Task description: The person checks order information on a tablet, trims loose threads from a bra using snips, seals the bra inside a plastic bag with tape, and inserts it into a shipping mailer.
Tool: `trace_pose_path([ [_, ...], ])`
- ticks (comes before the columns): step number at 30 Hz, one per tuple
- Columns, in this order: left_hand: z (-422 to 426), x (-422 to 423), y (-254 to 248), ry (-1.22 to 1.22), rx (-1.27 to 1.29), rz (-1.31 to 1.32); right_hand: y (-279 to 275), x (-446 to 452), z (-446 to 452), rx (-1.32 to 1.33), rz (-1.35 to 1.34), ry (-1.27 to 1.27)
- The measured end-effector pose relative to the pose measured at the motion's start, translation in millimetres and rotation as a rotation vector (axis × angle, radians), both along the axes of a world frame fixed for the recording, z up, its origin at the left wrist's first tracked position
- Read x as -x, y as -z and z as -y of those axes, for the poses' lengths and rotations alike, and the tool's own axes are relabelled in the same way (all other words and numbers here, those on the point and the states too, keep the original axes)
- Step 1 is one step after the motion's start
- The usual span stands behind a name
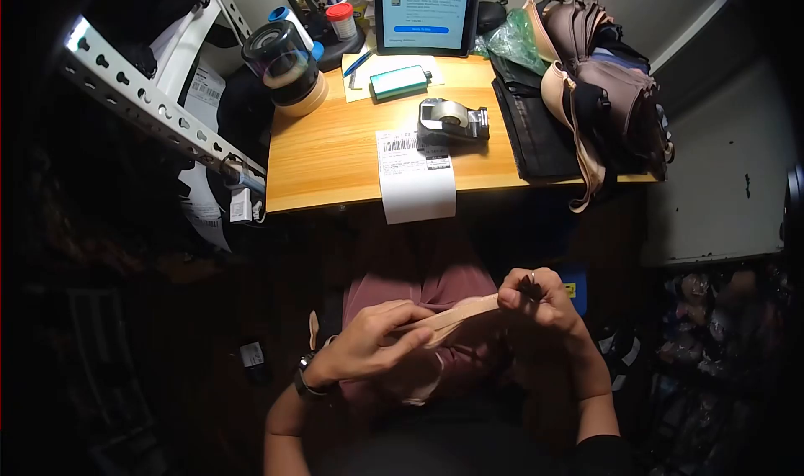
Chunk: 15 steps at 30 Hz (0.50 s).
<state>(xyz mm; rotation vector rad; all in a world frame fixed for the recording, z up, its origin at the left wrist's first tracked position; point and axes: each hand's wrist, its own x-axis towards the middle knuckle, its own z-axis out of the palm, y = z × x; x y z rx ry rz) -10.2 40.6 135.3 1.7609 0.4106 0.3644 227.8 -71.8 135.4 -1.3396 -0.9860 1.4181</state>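
Note:
A beige strap (466, 310) is stretched between my two hands above my lap. My left hand (377, 339), with a watch on its wrist, pinches the strap's left part between thumb and fingers. At the strap's other end, my right hand (543, 298) is closed round it, with a small dark piece showing between the fingers. A pale beige cup (416, 382) hangs below my left hand, partly in shadow. Whether the cup joins the strap is hard to see.
The wooden desk (335, 162) ahead holds a tape dispenser (452, 120), a printed label (417, 187), a green box (399, 82), a tablet (425, 11) and a round jar (280, 61). Bras (615, 99) lie on black folded cloth (536, 141) at right. A metal shelf (146, 99) stands left.

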Motion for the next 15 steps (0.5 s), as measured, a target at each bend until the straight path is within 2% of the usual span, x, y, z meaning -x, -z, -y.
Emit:
trace_pose_path([
  [3, 5, -7, -7, -0.029, 0.096, -0.043, -5, 0, -6, -0.079, 0.079, -0.037],
  [5, 7, -7, -6, -0.072, 0.087, -0.017, 7, -8, -12, -0.409, 0.573, 0.081],
  [7, 7, -7, -9, -0.045, 0.173, -0.014, -7, -3, -14, -0.377, 0.904, 0.411],
  [8, 8, -7, -7, -0.045, 0.174, -0.016, -1, -6, -9, -0.359, 1.000, 0.427],
  [9, 10, -9, -5, -0.079, 0.238, -0.020, -9, 4, -8, -0.410, 0.976, 0.414],
  [11, 10, -10, -5, -0.116, 0.301, -0.031, -8, 23, 0, -0.527, 0.891, 0.227],
  [13, 9, -11, -8, -0.157, 0.326, -0.019, -12, 40, 10, -0.520, 0.960, 0.088],
  [15, 9, -12, -12, -0.159, 0.312, -0.041, -12, 49, 14, -0.517, 0.963, 0.098],
])
